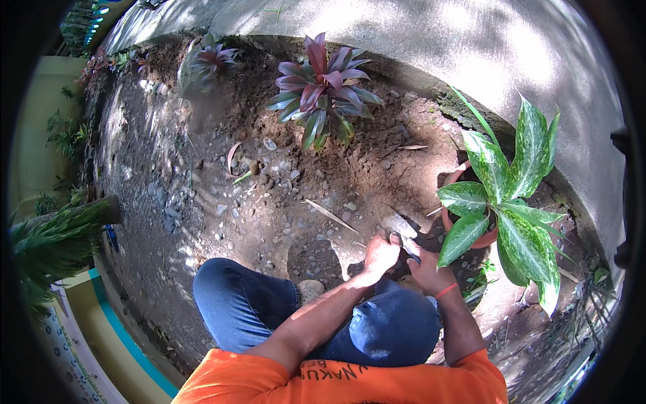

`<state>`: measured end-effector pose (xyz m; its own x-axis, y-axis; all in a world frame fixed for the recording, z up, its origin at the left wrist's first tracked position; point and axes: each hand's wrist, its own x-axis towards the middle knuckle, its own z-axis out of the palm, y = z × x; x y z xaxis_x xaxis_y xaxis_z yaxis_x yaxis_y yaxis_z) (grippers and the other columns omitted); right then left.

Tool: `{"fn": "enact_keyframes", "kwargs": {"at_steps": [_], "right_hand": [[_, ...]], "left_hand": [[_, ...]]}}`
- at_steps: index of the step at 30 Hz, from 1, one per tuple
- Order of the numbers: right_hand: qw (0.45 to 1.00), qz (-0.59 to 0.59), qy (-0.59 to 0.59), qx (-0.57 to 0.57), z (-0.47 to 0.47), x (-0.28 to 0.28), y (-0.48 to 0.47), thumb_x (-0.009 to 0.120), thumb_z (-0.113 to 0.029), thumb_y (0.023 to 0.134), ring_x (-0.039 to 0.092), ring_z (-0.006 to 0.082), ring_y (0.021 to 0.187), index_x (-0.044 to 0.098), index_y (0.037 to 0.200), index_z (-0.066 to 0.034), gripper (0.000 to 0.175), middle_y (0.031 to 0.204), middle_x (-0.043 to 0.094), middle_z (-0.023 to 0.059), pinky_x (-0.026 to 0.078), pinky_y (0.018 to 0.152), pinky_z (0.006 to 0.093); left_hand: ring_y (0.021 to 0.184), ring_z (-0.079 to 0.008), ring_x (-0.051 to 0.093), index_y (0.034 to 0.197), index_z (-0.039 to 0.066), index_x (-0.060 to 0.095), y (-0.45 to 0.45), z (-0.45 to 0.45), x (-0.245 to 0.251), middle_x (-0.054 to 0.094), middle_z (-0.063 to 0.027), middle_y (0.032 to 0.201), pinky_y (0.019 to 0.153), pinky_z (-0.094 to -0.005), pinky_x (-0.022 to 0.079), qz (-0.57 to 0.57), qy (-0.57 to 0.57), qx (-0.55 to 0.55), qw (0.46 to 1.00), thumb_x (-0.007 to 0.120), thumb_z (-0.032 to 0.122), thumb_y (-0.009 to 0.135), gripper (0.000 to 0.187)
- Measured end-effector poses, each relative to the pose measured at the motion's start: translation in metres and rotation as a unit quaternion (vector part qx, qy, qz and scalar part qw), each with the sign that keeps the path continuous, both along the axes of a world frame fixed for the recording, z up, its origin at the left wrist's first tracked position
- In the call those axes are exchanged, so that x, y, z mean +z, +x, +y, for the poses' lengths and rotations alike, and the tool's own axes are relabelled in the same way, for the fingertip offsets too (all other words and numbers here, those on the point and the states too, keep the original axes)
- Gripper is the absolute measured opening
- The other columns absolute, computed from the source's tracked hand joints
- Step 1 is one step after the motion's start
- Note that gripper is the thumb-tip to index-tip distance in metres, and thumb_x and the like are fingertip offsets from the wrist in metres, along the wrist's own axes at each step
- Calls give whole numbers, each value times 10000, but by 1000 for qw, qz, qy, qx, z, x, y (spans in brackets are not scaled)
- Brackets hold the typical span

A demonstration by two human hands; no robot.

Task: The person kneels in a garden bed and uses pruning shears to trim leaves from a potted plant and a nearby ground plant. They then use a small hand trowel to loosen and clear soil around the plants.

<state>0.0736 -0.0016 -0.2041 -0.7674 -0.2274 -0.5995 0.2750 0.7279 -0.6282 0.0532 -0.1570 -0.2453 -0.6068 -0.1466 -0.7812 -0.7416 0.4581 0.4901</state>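
Observation:
My right hand (429, 271) is closed around the dark handle of a hand trowel (401, 226). Its pale metal blade points away from me, low over the brown soil (323, 237). Close against the blade's left side is my left hand (382, 253), its fingers curled and partly hidden; whether they grip the blade is not clear. Just right of the trowel stands a terracotta-coloured pot (452, 178) holding a plant with green and white variegated leaves (484, 166). Some of its leaves hang close to my right hand.
A purple-leaved cordyline-like plant (325, 88) grows ahead, near the concrete pavement edge (414, 83). Small stones (272, 174) and a dry leaf strip (330, 215) lie on the soil. My bent knees (396, 323) are beneath my forearms. Leftward are a tree trunk (108, 209) and a turquoise-edged wall (121, 328).

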Motion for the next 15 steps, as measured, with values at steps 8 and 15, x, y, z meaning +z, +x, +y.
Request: {"fn": "enact_keyframes", "kwargs": {"at_steps": [8,15], "right_hand": [[966,205,-113,-107,-40,-77,3,596,-74,824,689,367,895,597,1270,-5,451,986,676,253,548,763,409],[952,96,-172,-234,-37,-55,31,601,-145,913,619,305,1147,553,1333,-29,438,1192,644,237,482,962,388]], "left_hand": [[1000,-441,638,1063,-8,613,-37,-17,-42,661,-307,963,881,-504,500,48,-95,-22,994,561,260,902,317],[791,-473,646,984,5,557,-20,-9,-13,641,-278,735,707,-554,505,189,-91,-94,973,560,263,906,269]]}}
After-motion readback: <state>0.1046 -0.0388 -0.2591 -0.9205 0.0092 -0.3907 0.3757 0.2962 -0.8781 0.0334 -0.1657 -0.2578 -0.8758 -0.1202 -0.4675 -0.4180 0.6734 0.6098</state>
